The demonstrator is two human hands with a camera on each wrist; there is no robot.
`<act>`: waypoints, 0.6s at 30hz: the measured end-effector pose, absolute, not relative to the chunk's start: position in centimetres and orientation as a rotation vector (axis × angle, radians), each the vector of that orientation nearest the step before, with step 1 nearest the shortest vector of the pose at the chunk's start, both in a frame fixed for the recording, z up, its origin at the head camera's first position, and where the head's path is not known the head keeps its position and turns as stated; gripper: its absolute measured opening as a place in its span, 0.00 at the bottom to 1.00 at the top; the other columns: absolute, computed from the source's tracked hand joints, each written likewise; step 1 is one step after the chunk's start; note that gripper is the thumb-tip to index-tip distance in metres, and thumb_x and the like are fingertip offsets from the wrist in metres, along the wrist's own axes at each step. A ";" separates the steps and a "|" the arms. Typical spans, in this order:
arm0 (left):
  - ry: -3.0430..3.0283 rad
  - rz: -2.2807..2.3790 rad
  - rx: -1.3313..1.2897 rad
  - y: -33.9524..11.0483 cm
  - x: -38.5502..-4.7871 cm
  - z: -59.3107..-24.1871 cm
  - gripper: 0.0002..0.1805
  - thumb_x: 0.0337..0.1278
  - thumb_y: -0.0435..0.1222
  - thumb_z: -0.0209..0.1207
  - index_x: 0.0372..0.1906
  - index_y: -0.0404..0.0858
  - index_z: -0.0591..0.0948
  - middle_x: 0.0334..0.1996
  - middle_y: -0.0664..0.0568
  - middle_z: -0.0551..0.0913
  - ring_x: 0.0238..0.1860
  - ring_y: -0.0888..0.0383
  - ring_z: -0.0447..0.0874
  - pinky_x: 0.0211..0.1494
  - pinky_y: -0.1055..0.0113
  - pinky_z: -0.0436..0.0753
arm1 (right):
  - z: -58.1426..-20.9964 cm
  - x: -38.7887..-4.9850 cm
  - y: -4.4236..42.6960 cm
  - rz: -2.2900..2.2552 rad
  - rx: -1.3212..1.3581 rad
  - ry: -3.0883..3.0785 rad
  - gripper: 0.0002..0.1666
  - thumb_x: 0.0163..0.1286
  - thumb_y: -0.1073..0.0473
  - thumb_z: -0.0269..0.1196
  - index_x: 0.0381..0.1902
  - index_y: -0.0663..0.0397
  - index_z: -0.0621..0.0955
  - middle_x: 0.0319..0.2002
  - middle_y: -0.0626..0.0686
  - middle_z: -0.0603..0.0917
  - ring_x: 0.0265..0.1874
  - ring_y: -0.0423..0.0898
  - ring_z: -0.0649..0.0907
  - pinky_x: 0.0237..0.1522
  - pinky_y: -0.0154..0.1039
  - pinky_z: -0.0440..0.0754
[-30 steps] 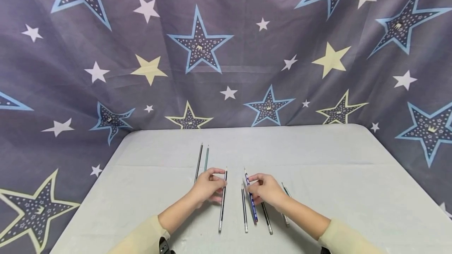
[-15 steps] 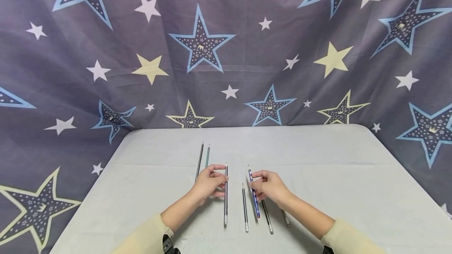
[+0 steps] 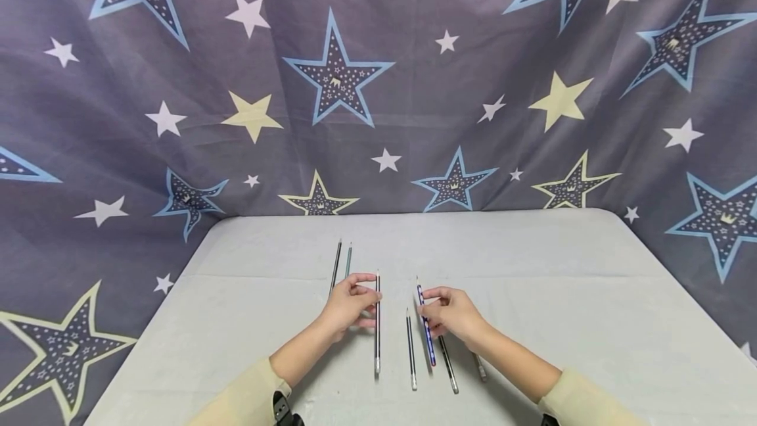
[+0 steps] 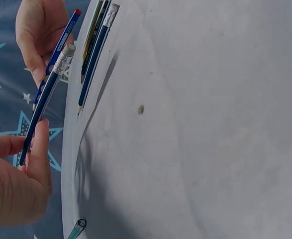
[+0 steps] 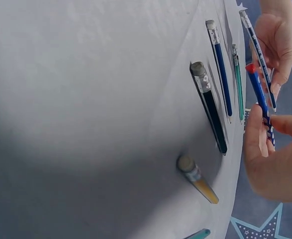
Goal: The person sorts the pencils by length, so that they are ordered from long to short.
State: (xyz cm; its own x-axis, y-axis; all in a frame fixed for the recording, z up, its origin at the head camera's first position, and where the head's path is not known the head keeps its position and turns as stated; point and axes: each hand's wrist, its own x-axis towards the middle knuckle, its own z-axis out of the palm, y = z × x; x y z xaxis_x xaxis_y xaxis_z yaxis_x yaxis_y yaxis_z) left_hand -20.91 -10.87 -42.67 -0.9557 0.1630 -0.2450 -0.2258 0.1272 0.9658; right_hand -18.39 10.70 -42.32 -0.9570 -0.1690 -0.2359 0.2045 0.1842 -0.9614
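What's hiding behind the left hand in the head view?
A dark pencil and a teal pencil poke out beyond the left hand. Their near ends can't be seen there, because they're covered.

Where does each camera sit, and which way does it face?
Head: worn on the head, facing forward and down at the table and starry cloth; left hand, right hand, forearms and sleeves show.
Left wrist: worn there, facing the dark pencil the left hand pinches; both hands show.
Right wrist: worn there, facing the red-ended blue pencil the right hand pinches; both hands show.
Shared: the wrist views share both hands and both held pencils.
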 end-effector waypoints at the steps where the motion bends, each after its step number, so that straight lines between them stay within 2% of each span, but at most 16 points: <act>1: 2.123 1.897 -0.060 -10.9 -21.0 -42.7 0.24 0.55 0.31 0.59 0.59 0.36 0.70 0.37 0.48 0.79 0.29 0.59 0.78 0.34 0.56 0.88 | -42.3 -18.4 10.7 -1.838 0.039 2.177 0.23 0.60 0.66 0.62 0.52 0.71 0.73 0.26 0.52 0.77 0.18 0.40 0.77 0.24 0.38 0.86; 9: 2.153 1.887 -0.051 -10.8 -20.2 -41.0 0.23 0.56 0.29 0.57 0.58 0.33 0.70 0.36 0.47 0.78 0.29 0.59 0.77 0.35 0.56 0.88 | -42.8 -18.2 10.6 -1.833 0.063 2.183 0.23 0.59 0.65 0.63 0.52 0.69 0.74 0.27 0.52 0.78 0.21 0.41 0.78 0.27 0.39 0.87; 18: 2.203 1.883 -0.069 -11.0 -21.5 -42.4 0.24 0.52 0.30 0.61 0.57 0.35 0.72 0.35 0.48 0.78 0.25 0.60 0.77 0.30 0.58 0.88 | -43.0 -18.1 10.7 -1.846 0.060 2.177 0.23 0.59 0.65 0.63 0.51 0.70 0.74 0.28 0.52 0.77 0.21 0.41 0.77 0.27 0.39 0.87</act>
State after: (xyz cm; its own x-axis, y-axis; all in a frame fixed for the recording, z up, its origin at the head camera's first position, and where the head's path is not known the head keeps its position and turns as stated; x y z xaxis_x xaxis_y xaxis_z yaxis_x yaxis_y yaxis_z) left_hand -21.50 -10.97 -42.41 -0.9695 0.1204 -0.2135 -0.1921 0.1674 0.9670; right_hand -18.13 10.70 -43.02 -0.9584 -0.1513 -0.2419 0.2139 0.1802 -0.9601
